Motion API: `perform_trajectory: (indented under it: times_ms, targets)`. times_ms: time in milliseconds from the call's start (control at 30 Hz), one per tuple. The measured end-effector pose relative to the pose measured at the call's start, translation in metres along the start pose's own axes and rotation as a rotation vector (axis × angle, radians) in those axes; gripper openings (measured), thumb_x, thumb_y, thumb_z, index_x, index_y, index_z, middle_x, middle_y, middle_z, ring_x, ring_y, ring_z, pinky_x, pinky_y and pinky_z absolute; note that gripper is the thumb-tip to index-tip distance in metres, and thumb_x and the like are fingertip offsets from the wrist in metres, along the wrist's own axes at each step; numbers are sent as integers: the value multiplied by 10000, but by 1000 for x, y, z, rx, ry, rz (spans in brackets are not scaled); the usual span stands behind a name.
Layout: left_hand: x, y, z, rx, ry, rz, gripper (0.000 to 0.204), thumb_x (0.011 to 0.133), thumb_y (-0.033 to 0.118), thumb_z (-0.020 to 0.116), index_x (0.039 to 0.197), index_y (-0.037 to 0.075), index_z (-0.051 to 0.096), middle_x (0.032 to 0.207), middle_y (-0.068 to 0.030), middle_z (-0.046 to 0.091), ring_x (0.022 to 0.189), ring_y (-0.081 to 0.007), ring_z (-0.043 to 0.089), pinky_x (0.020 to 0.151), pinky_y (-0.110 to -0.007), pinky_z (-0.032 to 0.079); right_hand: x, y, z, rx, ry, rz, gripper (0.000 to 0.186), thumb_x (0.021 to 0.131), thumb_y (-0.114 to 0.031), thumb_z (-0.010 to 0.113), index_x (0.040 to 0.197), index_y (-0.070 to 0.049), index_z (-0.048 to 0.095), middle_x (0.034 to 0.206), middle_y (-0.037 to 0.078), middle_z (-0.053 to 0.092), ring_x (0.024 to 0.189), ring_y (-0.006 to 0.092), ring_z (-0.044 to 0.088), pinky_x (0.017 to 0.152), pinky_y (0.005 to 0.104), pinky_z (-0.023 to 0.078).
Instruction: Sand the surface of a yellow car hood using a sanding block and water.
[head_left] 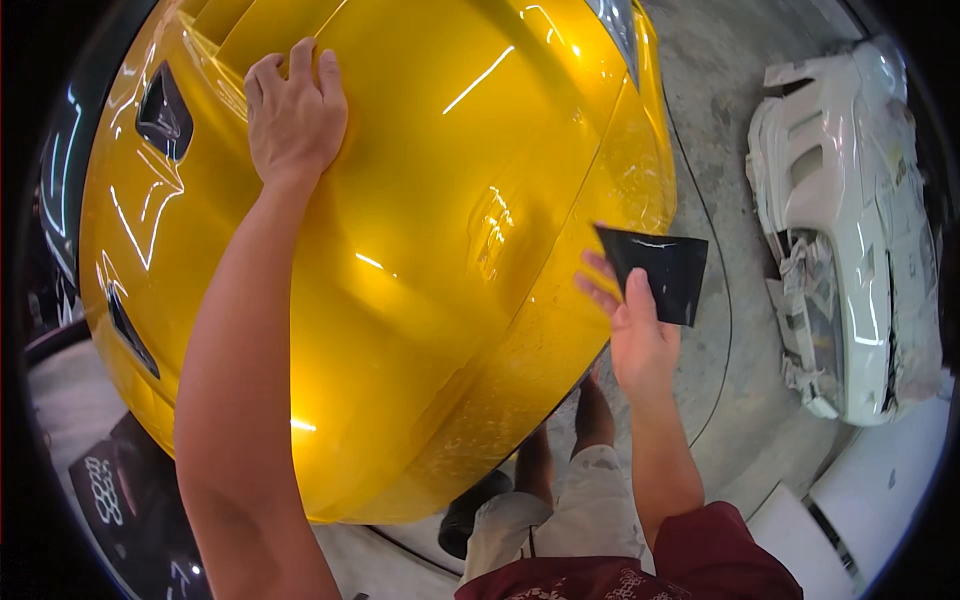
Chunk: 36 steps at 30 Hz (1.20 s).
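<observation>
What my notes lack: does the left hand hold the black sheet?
No, the right hand holds the black sheet; the left hand touches yellow bodywork.

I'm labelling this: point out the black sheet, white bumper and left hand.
Black sheet (674, 274): head view, its flat face.
White bumper (852, 210): head view, its painted shell.
Left hand (298, 125): head view, its back.

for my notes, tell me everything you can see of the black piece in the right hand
The black piece is a thin, four-sided sheet, widest at the top, with a sharp upper-left corner. It looks like plastic or rubber, with a pale glint near its top edge. The right hand holds it, thumb across its front, by the yellow car body; contact with that is unclear.
</observation>
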<state>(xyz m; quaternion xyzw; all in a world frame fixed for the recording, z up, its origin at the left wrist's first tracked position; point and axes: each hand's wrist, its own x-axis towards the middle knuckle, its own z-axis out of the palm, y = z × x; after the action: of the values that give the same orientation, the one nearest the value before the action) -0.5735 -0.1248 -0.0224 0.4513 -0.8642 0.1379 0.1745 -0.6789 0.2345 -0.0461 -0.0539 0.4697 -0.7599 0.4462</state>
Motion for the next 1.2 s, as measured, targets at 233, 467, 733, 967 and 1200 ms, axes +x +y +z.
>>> perform_trajectory:
  times_ms: [233,467,733,967,1200]
  targets:
    - [-8,-9,-8,4,4,-10,433,1028,419,383,1366,167,481,1334,-140,440,1279,-339,398,1075,-432,362,8,56,17,-1419,-383,-478,763,812,-88,595,1472,103,260,1532,306,284,1412,520,255,1166,526,250]
    - [-5,2,-11,-13,54,11,375,1031,349,408,1331,153,519,1287,-128,473,1250,-329,423,1052,-416,381,123,22,10,-1577,-270,-731,846,760,-95,570,1478,129,184,1535,354,216,1424,529,214,1172,597,155]
    - [-8,2,-13,-12,70,24,362,1024,324,429,1313,135,534,1270,-134,482,1233,-335,433,1053,-410,372,126,12,14,-1626,-306,-698,779,813,-129,558,1459,140,215,1508,372,246,1398,540,251,1157,596,195]
    - [-12,1,-18,-24,71,18,359,1018,302,430,1299,111,544,1252,-137,483,1229,-339,437,1050,-406,377,93,16,18,-1638,-422,-542,801,822,-131,549,1470,147,171,1532,368,201,1422,539,210,1173,594,156]
    - [-14,2,-16,-35,87,21,355,1017,298,432,1282,98,558,1259,-136,480,1232,-343,436,1057,-417,371,85,22,15,-1655,-433,-533,792,878,-210,573,1465,147,179,1537,351,207,1417,530,222,1165,588,188]
